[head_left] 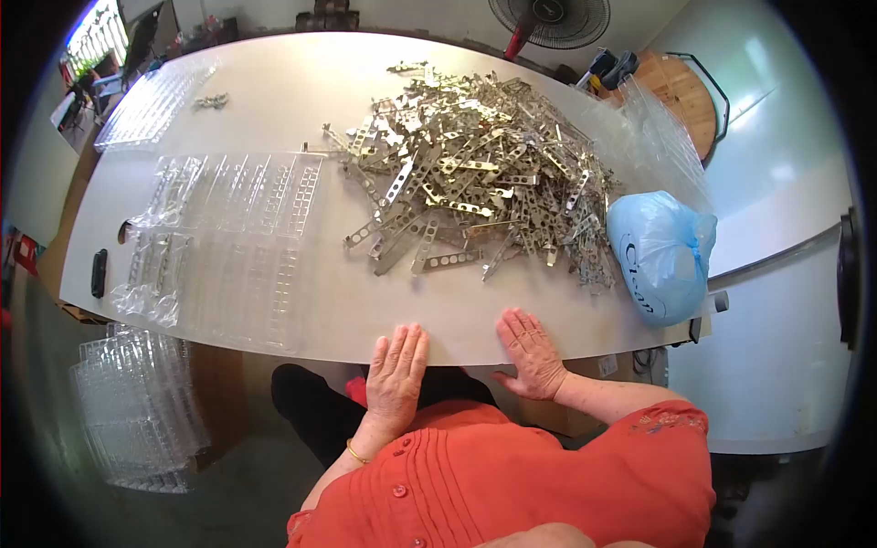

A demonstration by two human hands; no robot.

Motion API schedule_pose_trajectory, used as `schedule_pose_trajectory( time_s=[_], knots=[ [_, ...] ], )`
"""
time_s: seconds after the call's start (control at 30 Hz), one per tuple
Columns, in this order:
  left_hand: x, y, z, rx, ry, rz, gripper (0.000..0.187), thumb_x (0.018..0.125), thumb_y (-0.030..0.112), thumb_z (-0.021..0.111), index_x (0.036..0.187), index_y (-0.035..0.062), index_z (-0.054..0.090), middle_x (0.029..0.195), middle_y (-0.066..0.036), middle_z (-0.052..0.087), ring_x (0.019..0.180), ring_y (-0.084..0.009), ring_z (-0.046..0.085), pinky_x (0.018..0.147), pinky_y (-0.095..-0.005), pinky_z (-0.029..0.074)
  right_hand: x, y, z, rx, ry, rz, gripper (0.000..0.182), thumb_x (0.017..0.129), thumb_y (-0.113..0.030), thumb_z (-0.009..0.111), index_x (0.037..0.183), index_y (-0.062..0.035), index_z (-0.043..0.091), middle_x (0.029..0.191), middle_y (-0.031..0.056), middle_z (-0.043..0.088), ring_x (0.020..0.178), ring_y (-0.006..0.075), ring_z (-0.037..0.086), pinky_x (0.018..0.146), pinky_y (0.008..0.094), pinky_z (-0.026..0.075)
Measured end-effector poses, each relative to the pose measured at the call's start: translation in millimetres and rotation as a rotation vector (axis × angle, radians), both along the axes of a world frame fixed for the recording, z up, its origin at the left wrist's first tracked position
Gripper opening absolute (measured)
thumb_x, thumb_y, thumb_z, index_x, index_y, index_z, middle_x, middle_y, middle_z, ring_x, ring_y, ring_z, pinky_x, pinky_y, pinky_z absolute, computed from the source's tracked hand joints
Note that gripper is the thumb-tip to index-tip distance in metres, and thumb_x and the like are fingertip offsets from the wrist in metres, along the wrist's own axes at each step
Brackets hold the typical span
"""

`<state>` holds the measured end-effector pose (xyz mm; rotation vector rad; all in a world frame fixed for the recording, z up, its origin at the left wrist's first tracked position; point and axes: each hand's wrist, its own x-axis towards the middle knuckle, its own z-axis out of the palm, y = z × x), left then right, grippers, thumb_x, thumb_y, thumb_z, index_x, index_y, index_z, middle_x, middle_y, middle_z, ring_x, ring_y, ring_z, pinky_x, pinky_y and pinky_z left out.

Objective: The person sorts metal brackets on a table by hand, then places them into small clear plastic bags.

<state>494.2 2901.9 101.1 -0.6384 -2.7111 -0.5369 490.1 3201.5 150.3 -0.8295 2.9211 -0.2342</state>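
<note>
My left hand (396, 377) lies flat at the near edge of the white table (365, 306), its fingers stretched out and nothing in it. To its right, my right hand (533, 356) also rests palm down on the edge, fingers extended and thumb apart. Beyond both hands spreads a large heap of flat metal strips with holes (484, 164). Left of the heap is a clear plastic tray (242, 242) with rows of compartments; some metal pieces seem to lie along its left side, though glare blurs them.
A knotted blue plastic bag (662, 260) stands at the table's right. Clear trays lie at the far left (155, 105) and stacked below the table (142, 411). A black object (99, 273) sits near the left edge. A fan (553, 14) stands behind.
</note>
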Motion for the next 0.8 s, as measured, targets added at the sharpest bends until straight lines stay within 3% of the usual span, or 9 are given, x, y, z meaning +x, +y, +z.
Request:
schedule_pose_trajectory(
  time_s=[0.07,0.1,0.17,0.2,0.3,0.4,0.53,0.8],
  knots=[
    [-2.2,2.0,3.6,-0.087,0.052,0.001,0.052,0.093,0.012,0.052,0.145,0.0054,0.049,0.149,-0.008,0.049,0.141,-0.0239,0.044,0.119,-0.0434,0.028,3.1,19.6,-7.6,-0.025,-0.010,0.119,0.089,0.078,-0.016,0.072,0.157,-0.0088,0.029,0.162,0.0164,0.028,0.150,0.0350,0.027,0.123,0.0497,0.020],
    [-4.2,4.4,5.0,-0.152,0.084,-0.001,0.055,0.091,0.012,0.053,0.145,0.0048,0.049,0.147,-0.008,0.050,0.139,-0.0245,0.045,0.118,-0.0437,0.028,1.0,32.6,-7.9,-0.043,-0.008,0.109,0.089,0.078,-0.016,0.072,0.157,-0.0088,0.029,0.162,0.0164,0.028,0.150,0.0350,0.027,0.123,0.0497,0.020],
    [-9.1,13.1,6.7,-0.210,0.114,0.012,0.061,0.086,0.010,0.054,0.146,0.0028,0.048,0.143,-0.009,0.049,0.134,-0.0255,0.045,0.117,-0.0446,0.028,-7.8,60.3,-3.6,0.136,0.028,0.336,0.088,0.078,-0.011,0.068,0.157,-0.0132,0.029,0.163,0.0109,0.029,0.151,0.0290,0.028,0.124,0.0472,0.020],
    [-13.0,15.3,8.8,-0.228,0.053,0.018,0.062,0.085,0.009,0.054,0.146,0.0023,0.048,0.143,-0.010,0.048,0.134,-0.0256,0.045,0.116,-0.0451,0.028,-10.2,70.5,0.6,0.073,-0.007,0.348,0.088,0.078,-0.006,0.064,0.158,-0.0161,0.030,0.163,0.0072,0.030,0.151,0.0250,0.029,0.124,0.0457,0.019],
    [-15.9,23.4,15.3,-0.210,-0.045,0.034,0.064,0.084,0.005,0.052,0.148,0.0010,0.045,0.146,-0.013,0.046,0.138,-0.0284,0.043,0.118,-0.0487,0.025,-14.0,80.2,-1.2,0.052,-0.015,0.384,0.087,0.077,-0.005,0.062,0.158,-0.0157,0.030,0.163,0.0075,0.030,0.151,0.0259,0.027,0.125,0.0459,0.018],
    [-18.2,30.6,23.2,-0.183,-0.102,0.060,0.067,0.084,0.001,0.051,0.149,-0.0006,0.041,0.157,-0.018,0.039,0.149,-0.0327,0.032,0.123,-0.0530,0.015,-18.6,69.9,12.0,0.049,-0.101,0.391,0.086,0.077,-0.006,0.061,0.157,-0.0139,0.030,0.163,0.0094,0.030,0.152,0.0273,0.027,0.125,0.0465,0.017],
    [-18.3,36.7,28.4,-0.236,-0.179,0.096,0.075,0.080,-0.001,0.055,0.152,-0.0045,0.033,0.160,-0.021,0.032,0.152,-0.0338,0.025,0.124,-0.0528,0.011,-35.0,49.3,6.8,-0.041,-0.119,0.507,0.086,0.078,-0.011,0.063,0.157,-0.0101,0.029,0.163,0.0129,0.029,0.151,0.0290,0.027,0.125,0.0469,0.016],
    [-10.3,60.3,30.2,-0.273,-0.266,0.341,0.094,0.071,-0.001,0.063,0.155,-0.0083,0.021,0.162,-0.027,0.019,0.154,-0.0404,0.014,0.125,-0.0524,0.006,-58.2,17.9,-7.1,-0.343,-0.171,0.794,0.061,0.090,-0.014,0.053,0.149,-0.0026,0.041,0.158,0.0185,0.035,0.149,0.0306,0.032,0.125,0.0461,0.020]
  ],
)
